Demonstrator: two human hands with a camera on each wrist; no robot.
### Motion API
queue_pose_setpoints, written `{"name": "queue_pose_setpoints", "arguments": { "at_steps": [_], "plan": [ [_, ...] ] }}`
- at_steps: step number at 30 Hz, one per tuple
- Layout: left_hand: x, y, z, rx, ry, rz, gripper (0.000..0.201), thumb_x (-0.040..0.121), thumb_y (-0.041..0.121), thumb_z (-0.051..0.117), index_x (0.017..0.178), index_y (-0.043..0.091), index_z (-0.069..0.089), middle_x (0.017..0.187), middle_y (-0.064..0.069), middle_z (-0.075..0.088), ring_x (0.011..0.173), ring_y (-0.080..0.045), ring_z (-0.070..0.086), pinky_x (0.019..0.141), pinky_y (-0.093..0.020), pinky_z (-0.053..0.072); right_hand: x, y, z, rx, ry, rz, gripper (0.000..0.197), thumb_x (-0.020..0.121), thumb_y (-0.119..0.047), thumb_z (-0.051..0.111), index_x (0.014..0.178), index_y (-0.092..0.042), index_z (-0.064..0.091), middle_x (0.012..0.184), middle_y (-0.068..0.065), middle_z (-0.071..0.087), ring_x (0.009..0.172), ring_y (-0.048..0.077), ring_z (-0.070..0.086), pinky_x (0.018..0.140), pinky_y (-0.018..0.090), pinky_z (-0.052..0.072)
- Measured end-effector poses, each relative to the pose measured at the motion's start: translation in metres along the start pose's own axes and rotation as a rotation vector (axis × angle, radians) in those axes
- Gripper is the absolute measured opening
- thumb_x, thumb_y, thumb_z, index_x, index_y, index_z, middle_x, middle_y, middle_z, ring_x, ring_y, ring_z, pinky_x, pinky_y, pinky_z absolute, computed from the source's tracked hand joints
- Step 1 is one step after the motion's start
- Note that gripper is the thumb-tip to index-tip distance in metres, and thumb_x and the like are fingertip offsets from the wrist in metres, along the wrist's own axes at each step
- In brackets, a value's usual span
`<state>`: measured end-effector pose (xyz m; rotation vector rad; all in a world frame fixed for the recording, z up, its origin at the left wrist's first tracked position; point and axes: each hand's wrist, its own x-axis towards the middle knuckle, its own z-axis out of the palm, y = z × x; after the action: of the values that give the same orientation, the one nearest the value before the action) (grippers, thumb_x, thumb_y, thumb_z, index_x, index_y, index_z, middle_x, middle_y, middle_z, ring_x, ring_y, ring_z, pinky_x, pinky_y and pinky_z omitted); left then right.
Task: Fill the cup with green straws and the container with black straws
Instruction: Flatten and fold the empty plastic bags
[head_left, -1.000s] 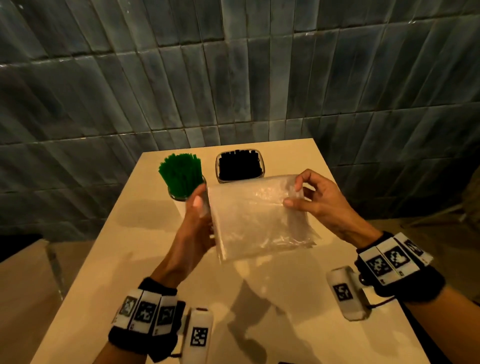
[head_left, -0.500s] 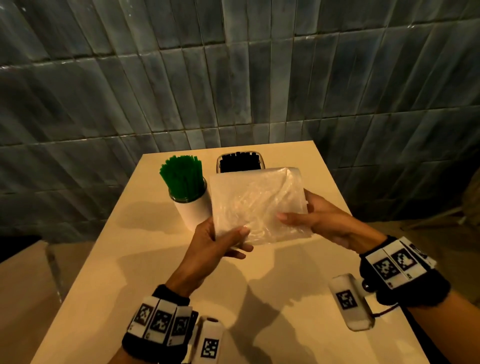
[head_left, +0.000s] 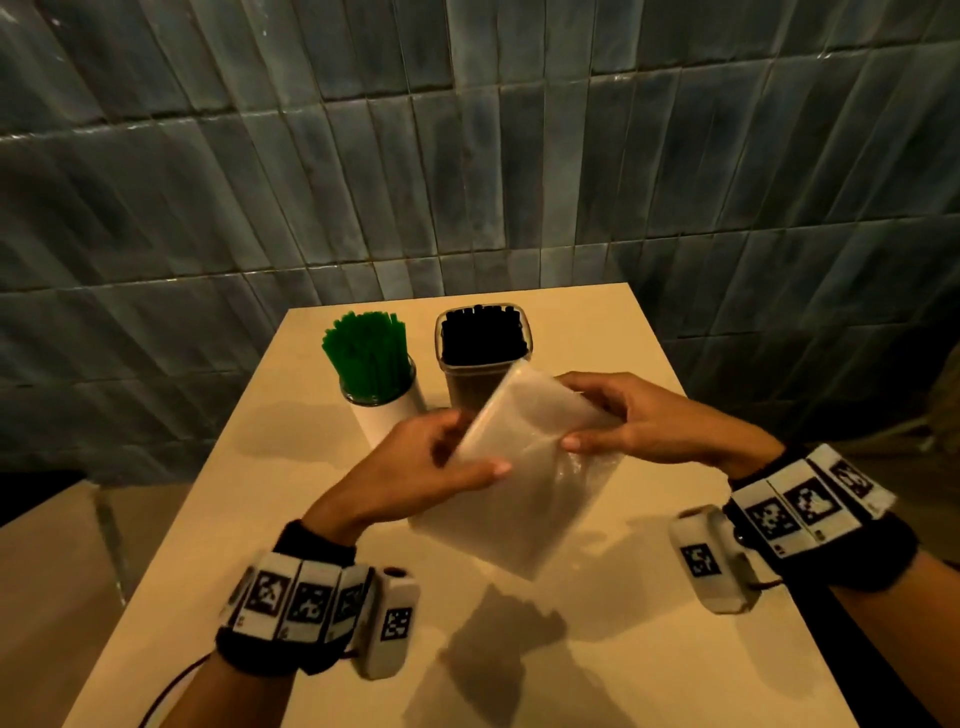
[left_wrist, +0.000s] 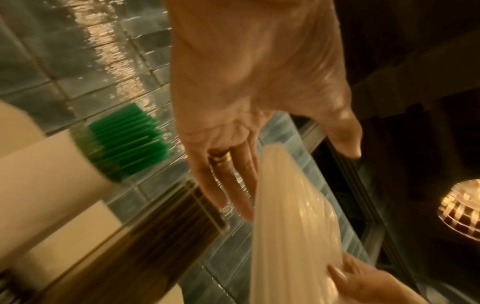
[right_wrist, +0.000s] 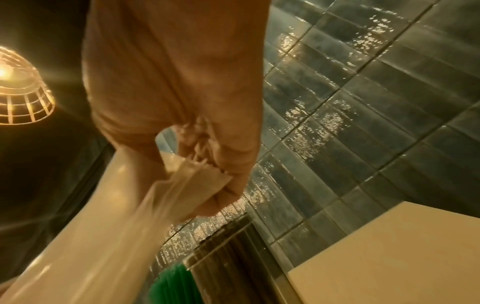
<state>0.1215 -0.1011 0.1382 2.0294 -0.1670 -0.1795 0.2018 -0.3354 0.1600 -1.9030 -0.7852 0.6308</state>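
Green straws (head_left: 371, 358) stand packed in a white cup (head_left: 389, 415) at the table's far left. To their right, black straws (head_left: 483, 338) fill a clear square container (head_left: 467, 382). Just in front of both, an empty clear plastic bag (head_left: 524, 499) hangs tilted between my hands. My right hand (head_left: 576, 415) pinches its upper right edge, and the right wrist view shows curled fingers (right_wrist: 228, 164) bunching the plastic (right_wrist: 103, 226). My left hand (head_left: 467, 452) lies along the bag's left edge. Its fingers (left_wrist: 228, 174) are straight behind the bag (left_wrist: 291, 226), and the thumb is spread in front.
The beige table (head_left: 311, 519) is narrow and butts against a dark tiled wall (head_left: 467, 156). Its left and right edges drop off to the floor. A caged lamp (right_wrist: 20, 90) glows overhead.
The bag has swung from facing me flat to tilted, with its top edge folding over, and now hangs lower. My left hand has shifted from the bottom edge to the left side.
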Motion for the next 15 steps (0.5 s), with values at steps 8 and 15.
{"name": "queue_pose_setpoints", "arguments": {
  "at_steps": [8,15],
  "plan": [
    [0.016,-0.006,0.019,-0.111,0.494,-0.033,0.011,0.084,0.022,0.068,0.095,0.021,0.066,0.088,0.001,0.071,0.080,-0.011,0.068,0.068,-0.024,0.056,0.008,0.006,0.031,0.186,0.485,0.173,0.121,0.052,-0.051,0.073,0.147,-0.038,0.000,0.152,0.001,0.025,0.133,0.021,0.035,0.101,0.038,0.038],
    [0.007,-0.004,0.025,-0.368,0.329,-0.022,0.025,0.081,0.025,0.070,0.104,0.019,0.064,0.094,-0.001,0.073,0.089,-0.018,0.069,0.077,-0.033,0.056,0.000,0.014,0.038,0.749,0.151,0.338,0.039,0.068,-0.022,0.066,0.105,-0.012,0.062,0.096,0.005,0.070,0.095,0.022,0.064,0.092,0.042,0.050]
  ]
}}
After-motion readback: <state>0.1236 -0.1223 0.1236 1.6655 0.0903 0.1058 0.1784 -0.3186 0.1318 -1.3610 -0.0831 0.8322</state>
